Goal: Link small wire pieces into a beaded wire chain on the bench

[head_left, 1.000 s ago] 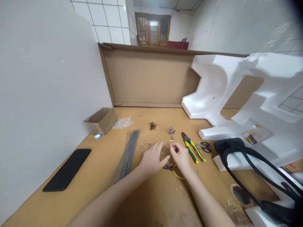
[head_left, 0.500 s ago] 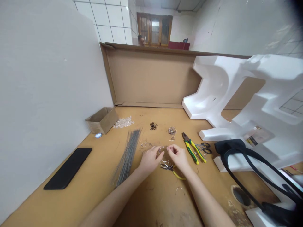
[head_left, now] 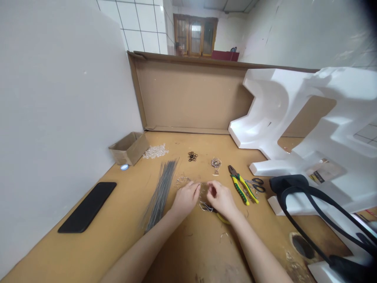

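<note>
Over the middle of the table, my left hand (head_left: pixel 186 198) and my right hand (head_left: pixel 222 199) face each other, fingers pinched, with a thin curved wire (head_left: pixel 204 184) between their fingertips. Its full shape is hard to make out. Below the fingers lie several bent wire loops (head_left: pixel 206 207) on small pliers with a yellow handle (head_left: pixel 224 219), partly hidden by my right hand. A bundle of straight grey wires (head_left: pixel 161 196) lies left of my left hand. More curled wire (head_left: pixel 183 180) is just beyond it.
Green-yellow pliers (head_left: pixel 242 186) and scissors (head_left: pixel 257 184) lie right. Farther back are clear rings (head_left: pixel 156 151), black rings (head_left: pixel 192 156), a wire pile (head_left: pixel 216 162) and a cardboard box (head_left: pixel 129 148). A black phone-like slab (head_left: pixel 88 207) is left; white foam (head_left: pixel 265 106) stands right.
My hands have shifted slightly apart at the fingertips, and the wire loop between them shows differently. My right hand's fingers are more curled. The whole view has moved a little.
</note>
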Demonstrator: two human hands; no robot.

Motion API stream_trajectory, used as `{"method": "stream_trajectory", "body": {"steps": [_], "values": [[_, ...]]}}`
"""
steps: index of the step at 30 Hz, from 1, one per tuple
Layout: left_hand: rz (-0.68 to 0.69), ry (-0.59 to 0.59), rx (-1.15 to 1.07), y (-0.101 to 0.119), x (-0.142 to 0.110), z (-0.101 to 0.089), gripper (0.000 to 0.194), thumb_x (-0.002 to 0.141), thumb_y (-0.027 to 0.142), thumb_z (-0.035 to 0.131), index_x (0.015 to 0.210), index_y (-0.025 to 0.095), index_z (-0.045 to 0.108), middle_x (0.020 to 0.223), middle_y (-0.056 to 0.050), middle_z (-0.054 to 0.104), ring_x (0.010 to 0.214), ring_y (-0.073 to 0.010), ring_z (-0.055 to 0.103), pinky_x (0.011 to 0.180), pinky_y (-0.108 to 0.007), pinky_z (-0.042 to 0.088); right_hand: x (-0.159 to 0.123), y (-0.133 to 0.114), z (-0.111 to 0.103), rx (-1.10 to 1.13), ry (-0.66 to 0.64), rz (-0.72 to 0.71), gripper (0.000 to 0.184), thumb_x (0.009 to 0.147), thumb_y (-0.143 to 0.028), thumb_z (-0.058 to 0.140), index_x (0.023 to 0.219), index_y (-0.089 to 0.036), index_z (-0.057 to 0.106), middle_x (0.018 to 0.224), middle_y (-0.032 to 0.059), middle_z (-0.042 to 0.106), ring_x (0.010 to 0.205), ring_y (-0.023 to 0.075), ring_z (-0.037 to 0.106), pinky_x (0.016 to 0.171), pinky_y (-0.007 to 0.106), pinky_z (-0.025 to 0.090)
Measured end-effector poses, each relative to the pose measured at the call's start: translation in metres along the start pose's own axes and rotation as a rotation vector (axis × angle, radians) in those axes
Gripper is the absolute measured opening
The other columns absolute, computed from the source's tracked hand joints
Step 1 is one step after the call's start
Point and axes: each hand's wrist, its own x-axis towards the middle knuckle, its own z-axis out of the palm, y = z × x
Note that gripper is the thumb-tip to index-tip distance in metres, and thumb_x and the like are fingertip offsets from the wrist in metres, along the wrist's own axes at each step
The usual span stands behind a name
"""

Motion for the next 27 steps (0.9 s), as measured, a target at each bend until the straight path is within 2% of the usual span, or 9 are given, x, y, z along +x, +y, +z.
{"method": "stream_trajectory", "body": {"steps": [10, 17, 22, 24, 27], "values": [[0.022, 0.064, -0.081, -0.005, 0.0, 0.002, 0.033, 0.091, 0.027, 0.03, 0.104, 0.016, 0.059, 0.088, -0.007, 0.061, 0.08, -0.0161, 0.059, 0.071, -0.026, 0.047, 0.001, 0.01, 0.005, 0.04, 0.038, 0.036, 0.036, 0.073, -0.014, 0.044, 0.108, -0.019, 0.054, 0.071, -0.0007, 0.063, 0.053, 0.012, 0.054, 0.055, 0.021, 0.042], [-0.011, 0.12, -0.129, -0.012, 0.001, 0.004, 0.032, 0.09, 0.026, 0.032, 0.102, 0.014, 0.06, 0.09, -0.008, 0.062, 0.084, -0.0165, 0.059, 0.076, -0.028, 0.047, 0.001, 0.011, 0.008, 0.064, 0.06, 0.065, 0.032, 0.075, -0.015, 0.041, 0.104, -0.019, 0.054, 0.067, -0.0021, 0.061, 0.051, 0.0109, 0.053, 0.052, 0.02, 0.041], [0.001, 0.088, -0.087, -0.011, 0.0, 0.003, 0.032, 0.09, 0.026, 0.032, 0.101, 0.016, 0.06, 0.089, -0.007, 0.061, 0.082, -0.0158, 0.059, 0.074, -0.027, 0.047, 0.0, 0.007, 0.009, 0.033, 0.044, 0.043, 0.03, 0.075, -0.019, 0.047, 0.104, -0.02, 0.055, 0.069, -0.0017, 0.063, 0.053, 0.012, 0.055, 0.055, 0.021, 0.043], [-0.004, 0.084, -0.062, -0.01, 0.0, 0.002, 0.032, 0.09, 0.026, 0.032, 0.101, 0.017, 0.061, 0.088, -0.007, 0.061, 0.081, -0.0156, 0.059, 0.073, -0.027, 0.047, 0.0, 0.002, 0.006, 0.012, 0.041, 0.032, 0.03, 0.075, -0.023, 0.051, 0.104, -0.021, 0.056, 0.074, 0.0002, 0.063, 0.059, 0.014, 0.057, 0.059, 0.024, 0.044], [-0.007, 0.068, -0.018, -0.009, 0.0, -0.001, 0.032, 0.09, 0.025, 0.031, 0.101, 0.018, 0.061, 0.088, -0.007, 0.062, 0.079, -0.015, 0.059, 0.071, -0.025, 0.046, -0.001, -0.008, -0.001, -0.086, 0.104, -0.052, 0.028, 0.077, -0.029, 0.054, 0.103, -0.02, 0.058, 0.091, 0.0069, 0.061, 0.082, 0.02, 0.057, 0.072, 0.031, 0.046]]}}
